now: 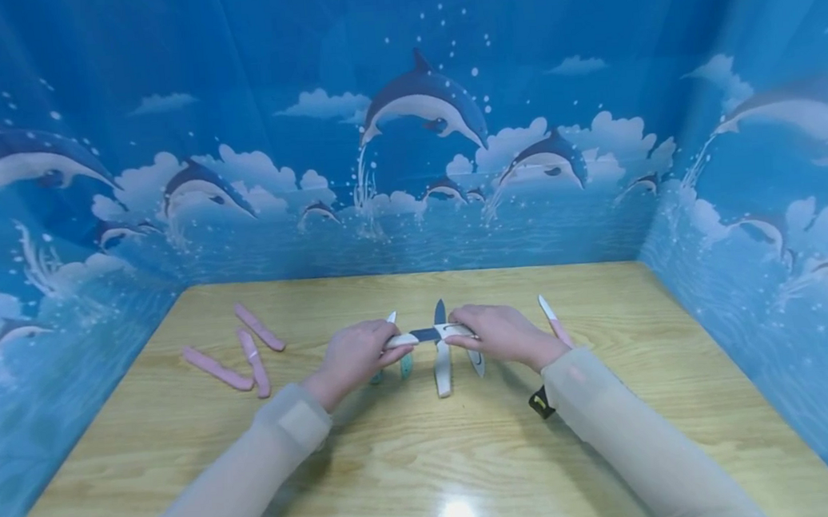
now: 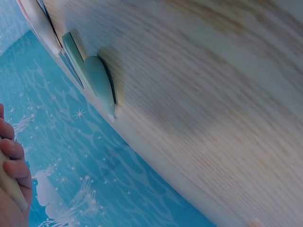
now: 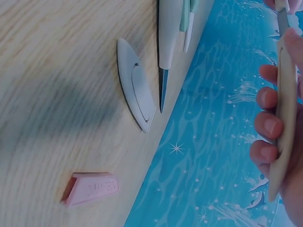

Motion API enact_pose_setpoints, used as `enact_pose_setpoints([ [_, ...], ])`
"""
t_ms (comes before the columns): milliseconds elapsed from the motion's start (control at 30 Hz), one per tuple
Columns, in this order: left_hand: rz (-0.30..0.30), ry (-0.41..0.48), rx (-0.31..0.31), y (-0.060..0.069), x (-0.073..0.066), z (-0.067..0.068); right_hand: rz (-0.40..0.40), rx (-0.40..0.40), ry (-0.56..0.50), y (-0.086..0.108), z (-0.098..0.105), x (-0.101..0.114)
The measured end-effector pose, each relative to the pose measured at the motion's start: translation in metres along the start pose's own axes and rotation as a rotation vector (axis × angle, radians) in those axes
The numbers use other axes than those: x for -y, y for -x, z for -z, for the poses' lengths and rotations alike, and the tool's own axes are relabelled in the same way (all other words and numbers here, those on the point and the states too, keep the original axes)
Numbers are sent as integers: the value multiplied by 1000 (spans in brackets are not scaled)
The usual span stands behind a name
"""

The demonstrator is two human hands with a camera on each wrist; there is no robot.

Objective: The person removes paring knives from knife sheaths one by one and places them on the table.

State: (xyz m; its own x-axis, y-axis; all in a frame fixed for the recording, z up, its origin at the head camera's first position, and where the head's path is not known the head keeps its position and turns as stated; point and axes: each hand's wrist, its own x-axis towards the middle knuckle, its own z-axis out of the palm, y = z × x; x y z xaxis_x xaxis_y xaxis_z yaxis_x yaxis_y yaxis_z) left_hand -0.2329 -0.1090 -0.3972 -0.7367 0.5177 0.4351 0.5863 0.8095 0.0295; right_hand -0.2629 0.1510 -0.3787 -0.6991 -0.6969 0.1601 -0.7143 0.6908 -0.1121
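My left hand [image 1: 354, 357] grips the white handle [image 1: 401, 341] of a knife above the table. Its dark blade [image 1: 425, 335] lies level between my hands. My right hand [image 1: 502, 332] holds a cream-white blade sheath [image 3: 285, 94], fingers curled round it. The blade's far end meets the sheath's mouth, and how deep it sits I cannot tell. Below them on the table lies a second white-handled knife [image 1: 442, 369] with a dark blade. Beside that knife is a loose white sheath [image 3: 135, 87]. Under my left hand are green pieces [image 2: 99, 78], partly hidden in the head view.
Several pink pieces [image 1: 218, 369] lie at the table's left. To the right rests a pink-handled knife [image 1: 549, 310] with a white blade, near a pink sheath [image 3: 92, 188]. A black item [image 1: 541, 402] with a yellow mark is by the right cuff. Dolphin-print curtains [image 1: 412, 234] surround the table.
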Motion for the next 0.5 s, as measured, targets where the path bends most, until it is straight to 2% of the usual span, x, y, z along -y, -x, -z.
enact_pose_setpoints([
  [500,6,6,72,-1,-1,3,-16,12,-30,2,3,0],
])
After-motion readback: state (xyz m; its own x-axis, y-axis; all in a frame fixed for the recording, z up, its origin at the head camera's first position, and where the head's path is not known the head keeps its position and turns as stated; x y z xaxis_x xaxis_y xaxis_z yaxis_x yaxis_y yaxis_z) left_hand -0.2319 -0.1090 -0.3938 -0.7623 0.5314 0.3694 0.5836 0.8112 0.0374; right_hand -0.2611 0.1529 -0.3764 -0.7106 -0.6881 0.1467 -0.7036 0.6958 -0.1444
